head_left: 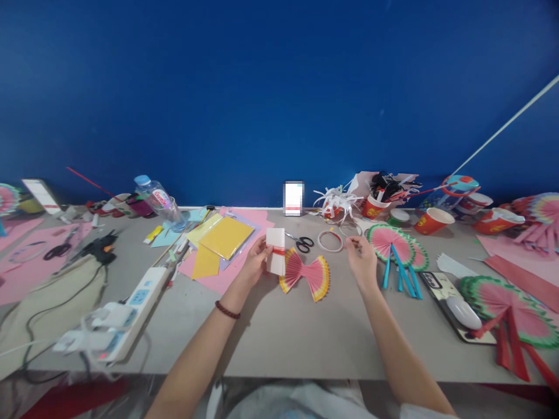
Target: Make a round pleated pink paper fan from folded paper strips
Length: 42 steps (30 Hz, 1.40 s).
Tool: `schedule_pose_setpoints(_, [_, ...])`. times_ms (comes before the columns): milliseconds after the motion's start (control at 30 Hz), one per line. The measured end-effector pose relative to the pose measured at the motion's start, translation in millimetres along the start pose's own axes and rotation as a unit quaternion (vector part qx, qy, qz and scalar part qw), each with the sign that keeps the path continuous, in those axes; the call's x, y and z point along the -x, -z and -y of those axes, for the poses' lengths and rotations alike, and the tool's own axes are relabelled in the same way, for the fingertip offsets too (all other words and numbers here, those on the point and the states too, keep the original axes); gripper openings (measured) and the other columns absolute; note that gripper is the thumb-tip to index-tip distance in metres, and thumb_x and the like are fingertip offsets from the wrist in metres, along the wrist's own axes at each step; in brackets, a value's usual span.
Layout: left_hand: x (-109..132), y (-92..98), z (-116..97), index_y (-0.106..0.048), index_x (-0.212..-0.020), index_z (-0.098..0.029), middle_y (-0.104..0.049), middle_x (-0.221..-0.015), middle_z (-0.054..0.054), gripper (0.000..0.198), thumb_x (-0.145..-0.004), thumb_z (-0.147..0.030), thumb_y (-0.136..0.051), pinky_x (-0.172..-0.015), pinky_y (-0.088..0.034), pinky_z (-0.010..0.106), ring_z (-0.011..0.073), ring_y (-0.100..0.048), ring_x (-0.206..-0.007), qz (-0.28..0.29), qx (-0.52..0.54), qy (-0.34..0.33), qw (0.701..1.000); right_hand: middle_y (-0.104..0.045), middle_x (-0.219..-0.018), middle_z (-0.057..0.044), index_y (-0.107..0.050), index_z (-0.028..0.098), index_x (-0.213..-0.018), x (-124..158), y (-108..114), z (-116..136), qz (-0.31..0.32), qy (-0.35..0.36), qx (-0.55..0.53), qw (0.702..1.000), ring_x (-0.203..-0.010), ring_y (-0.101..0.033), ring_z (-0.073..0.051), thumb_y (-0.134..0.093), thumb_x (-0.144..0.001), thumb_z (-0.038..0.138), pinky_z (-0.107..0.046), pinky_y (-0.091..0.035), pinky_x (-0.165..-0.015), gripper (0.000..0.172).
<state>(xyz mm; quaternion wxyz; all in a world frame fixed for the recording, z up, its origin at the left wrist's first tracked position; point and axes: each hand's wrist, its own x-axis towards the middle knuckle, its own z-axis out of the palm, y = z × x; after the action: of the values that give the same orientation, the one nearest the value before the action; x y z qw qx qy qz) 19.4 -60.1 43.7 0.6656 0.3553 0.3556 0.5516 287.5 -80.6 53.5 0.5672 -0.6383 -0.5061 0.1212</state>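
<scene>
Left hand (257, 260) grips white oblong (275, 237); right hand (362, 260) curls, hold unclear. Pleated paper (318, 278) rests on grey table (297, 343), blue wall (218, 93) far.

Your left hand (257, 259) grips a red-banded white card (275, 238) near the pink-and-yellow pleated paper bow (304, 271); your right hand (361, 259), fingertips together, is near a tape roll (331, 251), can't tell if it holds anything. Black-handled scissors (298, 239) lie between bow and the bench's (297, 349) back edge, pink-and-green paper fans (391, 240) farther right. At your left, a white power strip (147, 285) slants toward the front edge.
</scene>
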Motion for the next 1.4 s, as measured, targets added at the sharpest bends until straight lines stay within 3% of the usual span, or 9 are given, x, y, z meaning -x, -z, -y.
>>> schedule_pose_setpoints(100, [5.9, -5.1, -0.6, -0.058, -0.115, -0.020, -0.065, -0.110, 0.008, 0.047, -0.071, -0.028, -0.073, -0.084, -0.045, 0.032, 0.0233, -0.061, -0.099, 0.085, 0.037, 0.052, 0.994, -0.063, -0.111, -0.010, -0.065, 0.020, -0.087, 9.1, -7.4, 4.9, 0.009, 0.128, 0.125, 0.984, -0.113, -0.048, -0.029, -0.052, -0.081, 0.030, -0.051, -0.031, -0.098, 0.018])
schedule_pose_setpoints(200, [13.2, -12.3, 0.0, -0.056, -0.116, -0.019, -0.064, -0.109, 0.009, 0.044, -0.075, -0.025, -0.070, -0.085, -0.044, 0.033, 0.0231, -0.061, -0.098, 0.159, 0.070, 0.090, 0.981, -0.061, -0.119, -0.010, -0.063, 0.021, -0.101, 26.3, -20.4, 17.2, 0.147, 0.199, 0.043, 0.968, -0.119, -0.048, -0.027, -0.052, -0.083, 0.029, -0.047, -0.033, -0.103, 0.022])
schedule_pose_setpoints(333, [20.9, -21.9, -0.3, -0.056, -0.115, -0.016, -0.064, -0.094, 0.008, 0.039, -0.076, -0.018, -0.067, -0.080, -0.044, 0.028, 0.0180, -0.062, -0.086, 0.219, 0.114, 0.126, 0.961, -0.053, -0.131, -0.008, -0.047, 0.024, -0.128, 50.7, -35.6, 29.3, 0.342, 0.110, -0.098, 0.928, -0.122, -0.048, -0.023, -0.044, -0.086, 0.021, -0.041, -0.040, -0.102, 0.042])
schedule_pose_setpoints(433, [23.8, -26.6, -2.2, -0.059, -0.108, -0.012, -0.061, -0.081, 0.007, 0.032, -0.076, -0.014, -0.063, -0.070, -0.043, 0.025, 0.0150, -0.059, -0.073, 0.235, 0.139, 0.139, 0.952, -0.046, -0.138, -0.005, -0.040, 0.027, -0.134, 60.8, -41.7, 28.5, 0.417, 0.080, -0.192, 0.885, -0.128, -0.043, -0.020, -0.041, -0.084, 0.013, -0.041, -0.033, -0.109, 0.051])
schedule_pose_setpoints(633, [22.8, -29.7, 2.3, -0.062, -0.096, -0.012, -0.052, -0.063, 0.005, 0.029, -0.077, -0.031, -0.053, -0.058, -0.039, 0.029, 0.0144, -0.049, -0.055, 0.232, 0.171, 0.159, 0.944, -0.050, -0.129, -0.008, -0.036, 0.027, -0.127, 68.5, -49.1, 23.7, 0.431, 0.008, -0.277, 0.859, -0.117, -0.052, -0.017, -0.044, -0.086, 0.015, -0.039, -0.042, -0.102, 0.044])
schedule_pose_setpoints(900, [29.3, -32.6, 2.1, -0.060, -0.088, -0.012, -0.042, -0.056, 0.002, 0.073, -0.077, -0.075, -0.023, -0.051, -0.035, 0.029, 0.0134, -0.038, -0.047, 0.262, 0.182, 0.191, 0.928, -0.057, -0.115, -0.006, -0.028, 0.027, -0.137, 75.1, -49.0, 19.7, 0.472, -0.006, -0.248, 0.846, -0.096, -0.061, -0.015, -0.041, -0.081, 0.009, -0.034, -0.051, -0.088, 0.060])
schedule_pose_setpoints(1100, [39.6, -36.4, -5.6, -0.059, -0.087, -0.011, -0.042, -0.057, 0.002, 0.081, -0.073, -0.081, -0.019, -0.052, -0.036, 0.030, 0.0130, -0.037, -0.049, 0.271, 0.196, 0.230, 0.914, -0.062, -0.103, -0.003, -0.039, 0.024, -0.131, 75.2, -48.7, 15.3, 0.463, -0.004, -0.218, 0.859, -0.094, -0.060, -0.015, -0.043, -0.081, 0.013, -0.030, -0.050, -0.085, 0.052])
schedule_pose_setpoints(1267, [36.1, -31.5, -3.0, -0.058, -0.092, -0.011, -0.048, -0.062, 0.004, 0.080, -0.071, -0.082, -0.028, -0.053, -0.038, 0.031, 0.0141, -0.042, -0.051, 0.256, 0.228, 0.184, 0.921, -0.065, -0.082, -0.003, -0.063, 0.018, -0.088, 66.2, -49.7, 20.4, 0.431, 0.020, -0.146, 0.890, -0.076, -0.060, -0.015, -0.044, -0.084, 0.020, -0.027, -0.049, -0.070, 0.020])
schedule_pose_setpoints(1400, [29.5, -22.5, 3.3, -0.057, -0.104, -0.010, -0.058, -0.077, 0.010, 0.058, -0.069, -0.056, -0.057, -0.064, -0.043, 0.034, 0.0190, -0.053, -0.063, 0.279, 0.223, 0.177, 0.917, -0.067, -0.076, -0.003, -0.060, 0.018, -0.081, 63.4, -46.9, 27.5, 0.414, -0.004, -0.155, 0.897, -0.063, -0.060, -0.014, -0.046, -0.085, 0.025, -0.027, -0.049, -0.063, 0.016])
